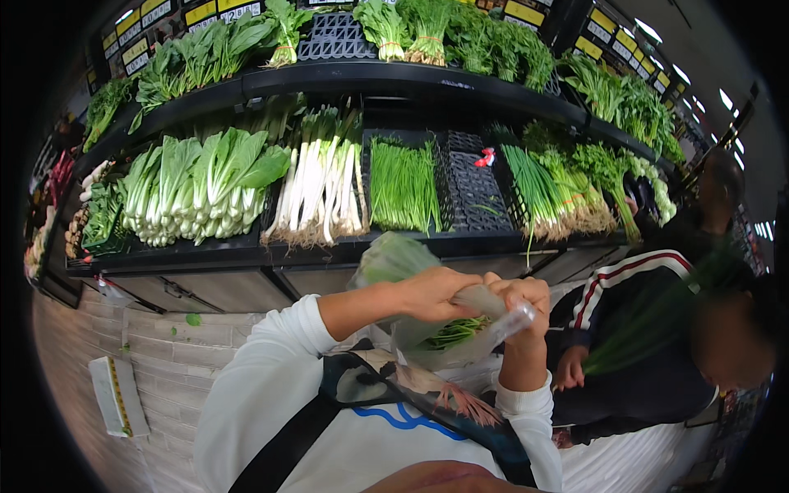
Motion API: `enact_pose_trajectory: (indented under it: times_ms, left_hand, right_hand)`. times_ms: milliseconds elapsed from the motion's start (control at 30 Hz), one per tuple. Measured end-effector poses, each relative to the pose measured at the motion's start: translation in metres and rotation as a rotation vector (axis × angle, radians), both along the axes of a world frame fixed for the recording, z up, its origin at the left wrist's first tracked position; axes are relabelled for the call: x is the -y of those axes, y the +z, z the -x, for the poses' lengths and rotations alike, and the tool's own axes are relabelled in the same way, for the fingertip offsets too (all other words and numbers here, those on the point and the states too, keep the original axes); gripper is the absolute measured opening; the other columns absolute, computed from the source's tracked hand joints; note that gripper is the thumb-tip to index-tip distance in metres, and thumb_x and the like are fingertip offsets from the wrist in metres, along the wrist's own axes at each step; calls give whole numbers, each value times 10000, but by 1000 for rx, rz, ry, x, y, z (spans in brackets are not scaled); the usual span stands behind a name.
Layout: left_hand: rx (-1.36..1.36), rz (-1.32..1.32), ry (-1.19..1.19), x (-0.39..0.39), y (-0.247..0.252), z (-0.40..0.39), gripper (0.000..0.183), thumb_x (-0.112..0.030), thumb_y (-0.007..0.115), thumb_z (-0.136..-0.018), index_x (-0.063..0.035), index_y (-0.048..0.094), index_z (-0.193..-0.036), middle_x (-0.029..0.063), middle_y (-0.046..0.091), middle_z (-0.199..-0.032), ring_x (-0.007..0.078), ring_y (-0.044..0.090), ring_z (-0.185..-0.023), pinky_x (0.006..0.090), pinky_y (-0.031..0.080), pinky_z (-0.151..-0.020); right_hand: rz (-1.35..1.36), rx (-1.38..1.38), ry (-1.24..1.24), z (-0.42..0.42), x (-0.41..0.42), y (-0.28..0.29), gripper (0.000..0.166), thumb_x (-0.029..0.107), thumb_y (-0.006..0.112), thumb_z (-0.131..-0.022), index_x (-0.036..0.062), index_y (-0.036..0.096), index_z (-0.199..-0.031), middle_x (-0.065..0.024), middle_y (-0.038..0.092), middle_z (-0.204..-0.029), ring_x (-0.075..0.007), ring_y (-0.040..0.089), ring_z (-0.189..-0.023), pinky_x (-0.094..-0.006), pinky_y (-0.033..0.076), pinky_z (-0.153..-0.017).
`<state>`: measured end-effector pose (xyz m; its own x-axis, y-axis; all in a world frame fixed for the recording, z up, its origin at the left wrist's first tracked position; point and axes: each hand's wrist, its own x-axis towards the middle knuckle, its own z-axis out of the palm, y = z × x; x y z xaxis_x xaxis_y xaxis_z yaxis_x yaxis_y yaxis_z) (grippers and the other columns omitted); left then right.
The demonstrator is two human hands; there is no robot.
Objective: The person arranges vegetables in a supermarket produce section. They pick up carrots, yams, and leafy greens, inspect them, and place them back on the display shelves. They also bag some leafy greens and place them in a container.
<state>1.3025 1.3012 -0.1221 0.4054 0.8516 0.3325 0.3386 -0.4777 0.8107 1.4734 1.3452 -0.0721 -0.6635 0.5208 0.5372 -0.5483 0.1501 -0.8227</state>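
Observation:
Both hands are raised before my chest, gripping clear plastic bagging. My left hand [434,293] closes on a gathered neck of plastic [478,300], and my right hand [523,302] holds the same stretch from the other side. A loose fold of film sticks out by the right fingers. Beyond my left wrist, pale leafy greens show through a clear plastic bag [394,262]. Below the hands, thin green stems [456,334] lie inside clear plastic [431,357]. Whether this is one bag or two, I cannot tell. My forearms hide part of it.
A vegetable display [400,245] spans the front, with bok choy [197,185], leeks [323,179], chives [404,185] and scallions [542,191]. Close on my right, a person [641,345] holds long green stalks [641,326]; another person [718,191] stands behind. A white box [117,397] lies on the floor.

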Motion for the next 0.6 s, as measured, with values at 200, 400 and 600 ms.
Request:
enact_pose_trajectory:
  times_ms: [200, 400, 600]
  left_hand:
    - [410, 610, 61, 67, -32, -11, 299, -254, 417, -995, -56, 622, -1086, -42, 464, -603, 58, 418, -532, 223, 328, -493]
    - [816, 722, 188, 102, -57, 12, 437, -372, 299, -1032, -57, 516, -1243, -46, 384, -593, 43, 292, -502, 200, 250, -464]
    - [525, 714, -213, 123, -84, 18, 382, -400, 349, -1016, -85, 475, -1191, 8, 563, -711, 46, 338, -555, 195, 283, -505]
  right_hand:
    - [-19, 370, -428, -38, 41, -36, 214, 181, 580, -911, -16, 613, -833, -22, 588, -701, -55, 474, -627, -221, 347, -534]
    - [-350, 613, -1008, -29, 71, -34, 174, 149, 601, -885, 82, 645, -1040, -137, 573, -576, -263, 554, -471, -369, 407, -474]
    - [-460, 586, -611, 26, 100, -25, 148, 127, 605, -872, 69, 643, -1002, -135, 596, -581, -227, 574, -468, -326, 429, -464]
